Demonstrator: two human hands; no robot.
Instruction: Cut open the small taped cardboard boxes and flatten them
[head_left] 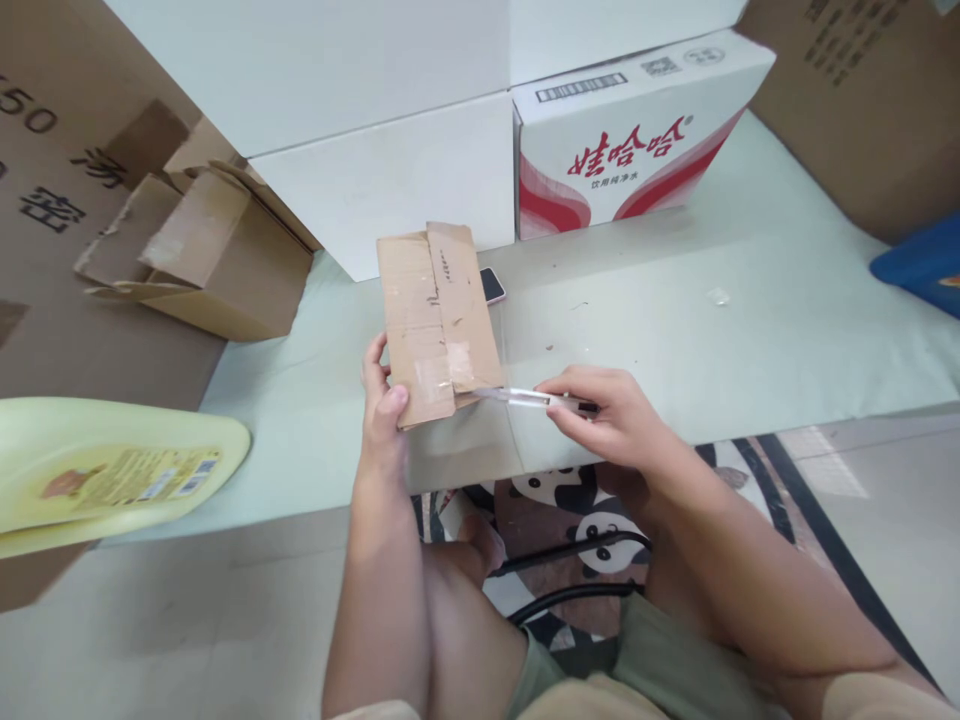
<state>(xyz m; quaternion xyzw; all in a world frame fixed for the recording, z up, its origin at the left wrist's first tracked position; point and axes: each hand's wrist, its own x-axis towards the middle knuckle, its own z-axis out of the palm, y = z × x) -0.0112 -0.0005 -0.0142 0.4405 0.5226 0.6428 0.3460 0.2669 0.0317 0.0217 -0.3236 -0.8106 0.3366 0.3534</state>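
Head view: our left hand (382,400) is clamped on the lower left corner of a flattened cardboard box (437,318), holding it above the pale table (750,330). Our right hand (611,415) pinches a clear-bodied cutter (536,398), its tip touching the box's lower right edge. A phone (492,285) lies just behind the box.

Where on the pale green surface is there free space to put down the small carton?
The widest bare patch lies right of the right hand, between the red-and-white box and the blue object. A smaller patch lies left of the left hand, below the open brown box. Around the flattened carton and phone it is crowded.
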